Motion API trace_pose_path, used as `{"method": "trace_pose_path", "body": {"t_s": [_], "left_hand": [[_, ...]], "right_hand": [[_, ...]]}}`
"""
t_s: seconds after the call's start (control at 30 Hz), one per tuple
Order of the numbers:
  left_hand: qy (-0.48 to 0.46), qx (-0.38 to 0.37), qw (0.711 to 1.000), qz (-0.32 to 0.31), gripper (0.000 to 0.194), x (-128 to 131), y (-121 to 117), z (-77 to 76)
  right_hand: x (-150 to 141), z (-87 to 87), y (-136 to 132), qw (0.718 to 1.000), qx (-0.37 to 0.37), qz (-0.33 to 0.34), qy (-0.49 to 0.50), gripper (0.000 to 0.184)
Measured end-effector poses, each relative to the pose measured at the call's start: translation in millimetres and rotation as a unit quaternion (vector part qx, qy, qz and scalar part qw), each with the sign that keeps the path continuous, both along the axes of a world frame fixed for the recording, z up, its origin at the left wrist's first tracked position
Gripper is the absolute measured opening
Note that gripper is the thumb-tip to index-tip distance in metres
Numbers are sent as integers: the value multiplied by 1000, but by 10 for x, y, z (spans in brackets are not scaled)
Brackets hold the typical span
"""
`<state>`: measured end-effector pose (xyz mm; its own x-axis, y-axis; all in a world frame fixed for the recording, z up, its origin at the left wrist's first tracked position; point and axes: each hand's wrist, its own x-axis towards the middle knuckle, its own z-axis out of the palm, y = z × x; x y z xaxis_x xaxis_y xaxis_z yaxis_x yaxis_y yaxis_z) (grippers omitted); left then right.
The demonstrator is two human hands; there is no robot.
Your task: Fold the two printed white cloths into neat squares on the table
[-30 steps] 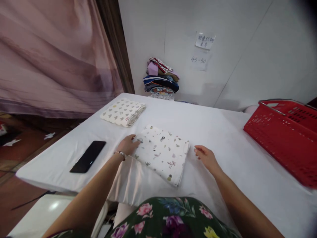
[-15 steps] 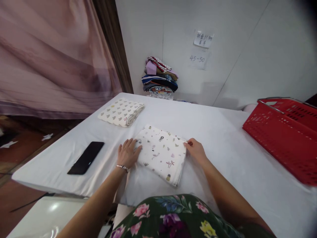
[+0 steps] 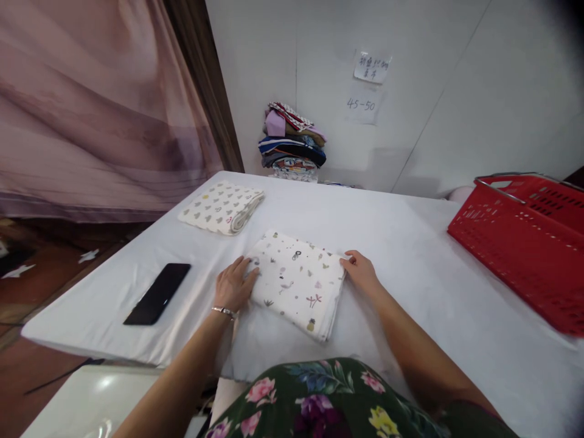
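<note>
A folded white cloth (image 3: 292, 286) printed with small animals, plants and pineapples lies flat on the white-covered table in front of me. At its left edge, my left hand (image 3: 232, 285) has its thumb over the top and its fingers bent along the side, gripping the edge. My right hand (image 3: 360, 271) pinches the upper right corner between thumb and fingers. Farther back on the left lies a second folded cloth (image 3: 219, 207), cream with grey motifs, its rolled layers showing at the right end. Neither hand touches that one.
A black phone (image 3: 157, 294) lies on the table (image 3: 401, 243) at the left. At the right stands a red perforated basket (image 3: 524, 243) with a metal handle. Behind the far edge rises a stack of folded fabrics (image 3: 292, 143) against the wall. A pink curtain (image 3: 100, 109) hangs at left.
My left hand's fingers have drawn in slightly at the cloth's edge. My right hand's index finger has shifted a little at the corner. The cloth stays nearly in place; the view has moved slightly.
</note>
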<state>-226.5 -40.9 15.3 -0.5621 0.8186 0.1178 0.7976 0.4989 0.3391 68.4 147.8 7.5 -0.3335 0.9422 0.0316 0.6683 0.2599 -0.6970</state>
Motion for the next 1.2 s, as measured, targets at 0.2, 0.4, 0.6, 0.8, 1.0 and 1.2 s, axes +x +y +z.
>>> {"method": "trace_pose_path", "body": {"t_s": [0.2,0.4,0.6,0.8,1.0,1.2], "left_hand": [[-13,-5,1000,3,49,-19,15,2],[-21,4,1000,-11,47,-44,22,21],[58,53,997,-6,46,106,-24,92],[73,-9,995,-67,58,253,11,-7],[54,-38,995,-76,61,198,1,-75],[21,-1,997,-75,57,190,-51,26]], "right_hand": [[-1,-41,11,1000,-2,8,17,23],[21,-58,72,998,-48,2,46,24],[-31,137,-166,996,76,-9,48,45],[-341,213,-586,965,159,184,-101,66],[-338,-106,-493,960,124,146,-205,70],[-376,15,-483,959,90,149,-223,74]]}}
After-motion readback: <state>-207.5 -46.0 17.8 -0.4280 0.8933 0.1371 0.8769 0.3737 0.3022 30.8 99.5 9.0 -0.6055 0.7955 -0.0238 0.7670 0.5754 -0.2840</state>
